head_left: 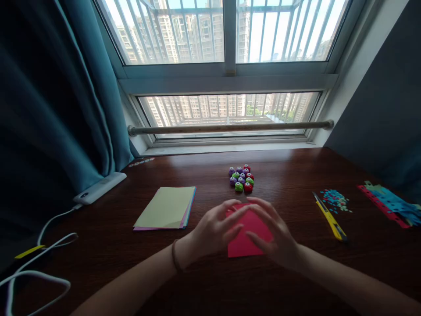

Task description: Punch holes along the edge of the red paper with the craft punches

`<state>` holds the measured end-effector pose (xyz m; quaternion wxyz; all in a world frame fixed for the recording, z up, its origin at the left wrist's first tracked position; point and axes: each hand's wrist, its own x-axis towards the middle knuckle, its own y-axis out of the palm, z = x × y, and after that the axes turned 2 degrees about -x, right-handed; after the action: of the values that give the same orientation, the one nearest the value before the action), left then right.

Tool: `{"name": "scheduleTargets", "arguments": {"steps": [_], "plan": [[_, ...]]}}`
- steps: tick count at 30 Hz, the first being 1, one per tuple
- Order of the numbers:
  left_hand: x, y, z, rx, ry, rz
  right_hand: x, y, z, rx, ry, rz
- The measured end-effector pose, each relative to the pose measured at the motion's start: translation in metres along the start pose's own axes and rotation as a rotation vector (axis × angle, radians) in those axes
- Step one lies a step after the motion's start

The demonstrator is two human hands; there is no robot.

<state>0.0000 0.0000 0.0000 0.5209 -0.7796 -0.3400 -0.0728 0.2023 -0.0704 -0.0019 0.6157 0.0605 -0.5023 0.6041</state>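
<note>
A bright red-pink sheet of paper (247,239) lies in front of me on the dark wooden table (204,285). Over its upper left part is my left hand (217,224), fingers stretched out and slightly curved. My right hand (272,230) reaches over the right side, with the thumb spread away from the fingers. The fingertips of both hands come close together near the sheet's far edge. Whether they touch the paper is unclear, and part of it is hidden beneath them. Just beyond the hands stand several small red, green and purple bead-like balls (242,178).
A stack of coloured paper (166,208) lies at left. To the right are a yellow utility knife (330,218), small blue and pale paper bits (336,199), and blue and red punched strips (391,204). A white power strip (100,188) and cable sit by the curtain (95,109).
</note>
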Motion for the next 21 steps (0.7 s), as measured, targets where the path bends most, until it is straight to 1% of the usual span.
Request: {"name": "scheduleTargets", "arguments": {"steps": [1, 2, 3, 5, 7, 10, 12, 14, 19, 21], "plan": [[0.004, -0.002, 0.009, 0.055, -0.113, -0.018, 0.006, -0.002, -0.014, -0.009, 0.039, -0.028], [0.007, -0.003, 0.017, 0.097, -0.236, -0.027, 0.011, -0.003, -0.029, -0.016, 0.064, -0.025], [0.009, -0.003, 0.025, 0.112, -0.299, -0.027, 0.015, -0.004, -0.045, -0.022, 0.106, -0.031], [0.011, 0.001, 0.039, 0.113, -0.365, -0.014, 0.022, -0.003, -0.078, -0.036, 0.221, -0.058], [0.01, 0.008, 0.049, 0.1, -0.389, -0.002, 0.026, 0.0, -0.108, -0.035, 0.327, -0.057], [0.005, 0.022, 0.058, 0.109, -0.43, -0.001, 0.027, 0.009, -0.141, -0.048, 0.379, -0.04], [0.001, 0.03, 0.062, 0.129, -0.454, -0.002, 0.025, 0.015, -0.154, -0.045, 0.39, -0.03], [-0.002, 0.034, 0.065, 0.152, -0.471, 0.006, 0.022, 0.021, -0.16, -0.032, 0.391, -0.004], [-0.006, 0.038, 0.07, 0.206, -0.489, 0.044, 0.017, 0.024, -0.163, -0.066, 0.417, 0.118], [-0.006, 0.038, 0.07, 0.212, -0.486, 0.062, 0.017, 0.023, -0.162, -0.083, 0.422, 0.144]]}}
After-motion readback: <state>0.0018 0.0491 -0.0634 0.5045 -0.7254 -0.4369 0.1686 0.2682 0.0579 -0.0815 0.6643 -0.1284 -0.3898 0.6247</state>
